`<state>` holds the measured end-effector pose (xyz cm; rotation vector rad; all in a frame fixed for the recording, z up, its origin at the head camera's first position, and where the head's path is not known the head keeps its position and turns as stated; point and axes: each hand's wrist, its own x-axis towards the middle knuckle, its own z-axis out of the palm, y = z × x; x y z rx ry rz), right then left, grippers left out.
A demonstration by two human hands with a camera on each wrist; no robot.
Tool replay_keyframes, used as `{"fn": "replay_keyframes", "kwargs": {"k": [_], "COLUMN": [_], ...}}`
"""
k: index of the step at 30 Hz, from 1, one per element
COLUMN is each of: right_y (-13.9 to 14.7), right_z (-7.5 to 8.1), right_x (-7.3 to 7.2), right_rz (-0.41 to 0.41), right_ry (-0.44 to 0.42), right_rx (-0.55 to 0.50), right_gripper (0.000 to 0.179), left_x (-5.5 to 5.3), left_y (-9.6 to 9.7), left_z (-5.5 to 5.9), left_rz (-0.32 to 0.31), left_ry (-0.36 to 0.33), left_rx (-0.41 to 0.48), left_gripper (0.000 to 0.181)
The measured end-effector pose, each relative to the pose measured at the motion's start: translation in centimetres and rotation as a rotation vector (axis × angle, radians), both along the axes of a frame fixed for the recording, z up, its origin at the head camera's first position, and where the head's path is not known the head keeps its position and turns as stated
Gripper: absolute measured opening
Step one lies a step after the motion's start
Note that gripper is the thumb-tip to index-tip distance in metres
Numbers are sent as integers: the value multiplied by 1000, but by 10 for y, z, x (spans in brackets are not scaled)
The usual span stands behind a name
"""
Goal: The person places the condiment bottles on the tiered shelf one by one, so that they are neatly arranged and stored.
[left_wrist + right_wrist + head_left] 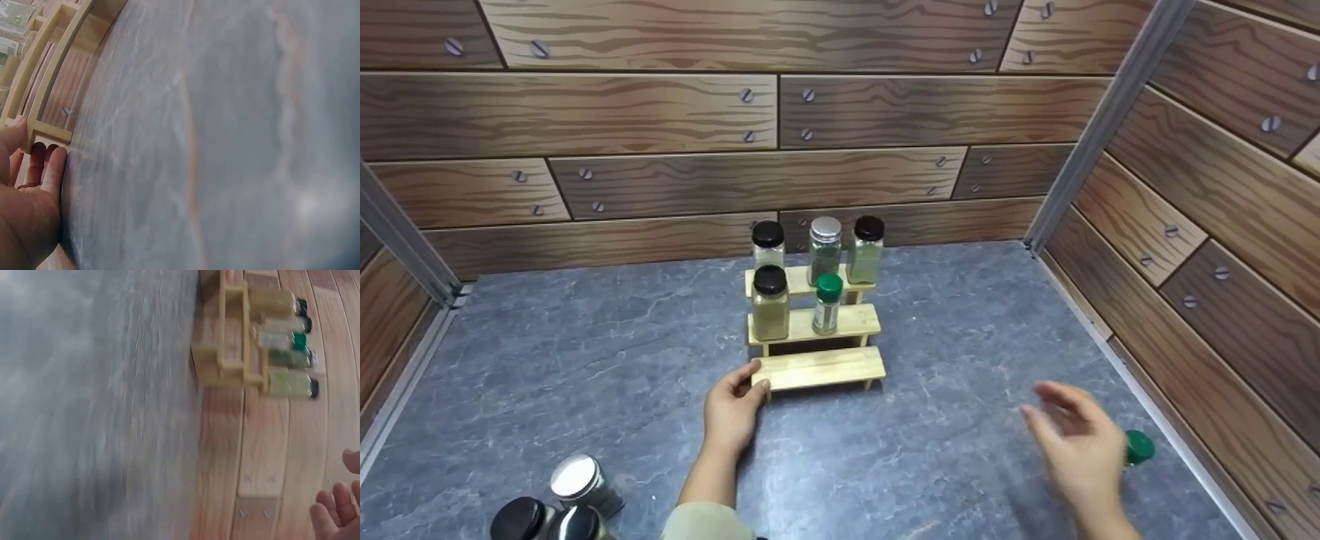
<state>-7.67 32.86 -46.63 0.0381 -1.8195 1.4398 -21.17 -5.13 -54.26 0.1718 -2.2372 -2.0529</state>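
A three-step wooden spice rack (819, 369) stands in the middle of the table. My left hand (731, 412) holds the left end of its lowest step; in the left wrist view the thumb lies against the rack frame (52, 73), with the fingers near its leg. Two spice jars stand on the middle step: a black-capped jar (770, 307) and a smaller green-capped jar (826, 306). My right hand (1080, 450), blurred, is off to the right of the rack, thumb and fingers apart with nothing between them. Just beyond it shows a green cap (1140, 447), the rest hidden behind the hand.
Along the top step are a black-capped jar (769, 238), a silver-capped jar (825, 251) and another black-capped jar (866, 251). At the near left stand a white-topped jar (577, 480) and two dark-capped jars (521, 519). Wood-patterned walls (660, 112) enclose the back and sides.
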Motion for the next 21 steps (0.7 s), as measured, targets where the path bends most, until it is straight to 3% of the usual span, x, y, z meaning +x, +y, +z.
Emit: {"fn": "replay_keyframes", "kwargs": {"k": [4,8,11,15,21], "right_y": [22,45,59,73,88], "right_z": [3,3,0,-9,-26], "right_x": [19,31,34,42,55], "right_rz": [-183,-451,-577,-654,-589], "right_ry": [100,3,-95,-261,-591], "right_rx": [44,27,-16,-51,-85], "right_gripper": [41,42,46,54,58], "left_x": [0,0,0,2,2], "left_y": [-2,-2,-4,-4,-2], "left_z": [-1,-2,-3,-3,-1], "left_rz": [5,-9,-5,-3,-14], "left_ry": [-14,-14,-19,-21,-5], "left_rx": [-21,-29,-33,-29,-3], "left_gripper": [38,39,39,39,40]}}
